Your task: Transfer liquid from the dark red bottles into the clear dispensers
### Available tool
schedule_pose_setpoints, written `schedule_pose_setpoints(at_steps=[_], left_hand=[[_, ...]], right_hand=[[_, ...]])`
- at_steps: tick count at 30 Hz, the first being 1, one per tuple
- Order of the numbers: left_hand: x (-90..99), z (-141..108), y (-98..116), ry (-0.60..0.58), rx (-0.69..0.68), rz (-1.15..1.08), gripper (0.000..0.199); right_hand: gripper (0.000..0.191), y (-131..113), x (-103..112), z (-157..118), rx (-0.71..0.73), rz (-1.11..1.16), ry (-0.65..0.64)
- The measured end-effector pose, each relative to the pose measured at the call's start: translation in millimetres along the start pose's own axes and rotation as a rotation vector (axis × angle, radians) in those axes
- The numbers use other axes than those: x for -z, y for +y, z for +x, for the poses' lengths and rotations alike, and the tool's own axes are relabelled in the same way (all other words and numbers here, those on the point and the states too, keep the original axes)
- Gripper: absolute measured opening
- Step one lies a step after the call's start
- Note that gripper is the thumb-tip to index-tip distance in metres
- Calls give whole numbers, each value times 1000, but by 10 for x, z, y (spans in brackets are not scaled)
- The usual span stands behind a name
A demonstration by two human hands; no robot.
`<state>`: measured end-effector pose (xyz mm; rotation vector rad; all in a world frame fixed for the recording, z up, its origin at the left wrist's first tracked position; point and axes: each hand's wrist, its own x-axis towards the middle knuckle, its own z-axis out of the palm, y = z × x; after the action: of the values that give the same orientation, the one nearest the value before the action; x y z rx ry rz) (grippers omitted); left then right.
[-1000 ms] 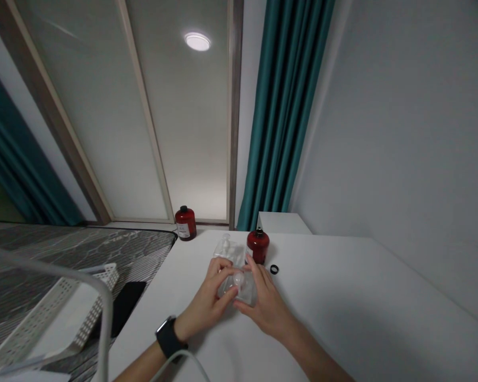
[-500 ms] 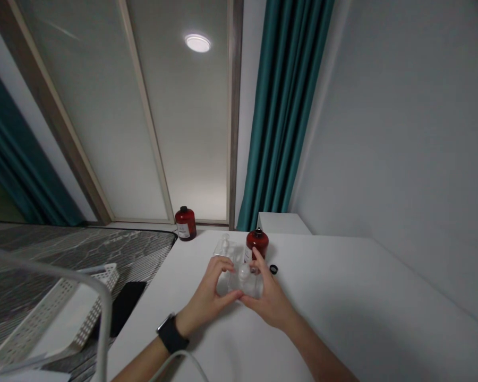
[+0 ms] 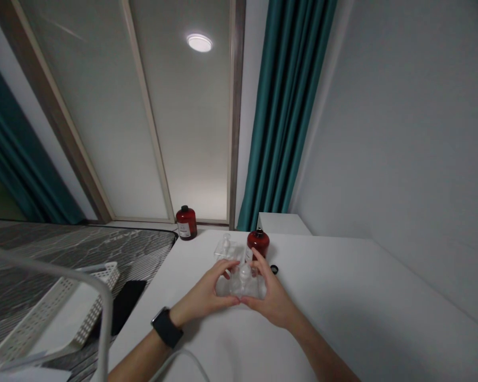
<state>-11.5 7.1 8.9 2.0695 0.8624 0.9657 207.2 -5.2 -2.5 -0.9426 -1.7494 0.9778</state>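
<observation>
My left hand (image 3: 213, 289) and my right hand (image 3: 271, 294) curve around a clear, squarish container (image 3: 245, 286) with a rounded translucent top, gripping it from both sides. Both thumbs meet at its near edge. Just beyond the fingers stands a dark red bottle (image 3: 258, 240) with a pale label, its black cap off its neck. A small black ring-shaped cap (image 3: 274, 269) lies to the right of that bottle. Behind my left hand is a second clear container (image 3: 225, 245) of similar look. What the clear containers are exactly is hard to make out.
Another red bottle (image 3: 186, 224), black-capped, stands at the white table's (image 3: 342, 313) far left corner. Left of the table are a white perforated basket (image 3: 51, 318) and a dark flat object (image 3: 128, 305). A grey curved tube (image 3: 105, 318) crosses the near left.
My left hand has shifted slightly and its fingers have closed in over the container's far side. The right hand has barely moved. The view has shifted a little.
</observation>
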Motion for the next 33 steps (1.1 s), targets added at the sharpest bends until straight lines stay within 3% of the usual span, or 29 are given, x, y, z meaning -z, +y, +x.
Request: schedule_pose_setpoints(at_steps=[6, 25, 33], left_hand=[[-96, 0, 88, 63, -4, 55, 62], [-143, -2, 112, 107, 13, 98, 58], [-134, -2, 145, 141, 11, 105, 58]], right_hand=[[79, 86, 35, 39, 112, 122, 18], [57, 74, 72, 56, 172, 36, 144], [44, 51, 69, 54, 192, 50, 256]])
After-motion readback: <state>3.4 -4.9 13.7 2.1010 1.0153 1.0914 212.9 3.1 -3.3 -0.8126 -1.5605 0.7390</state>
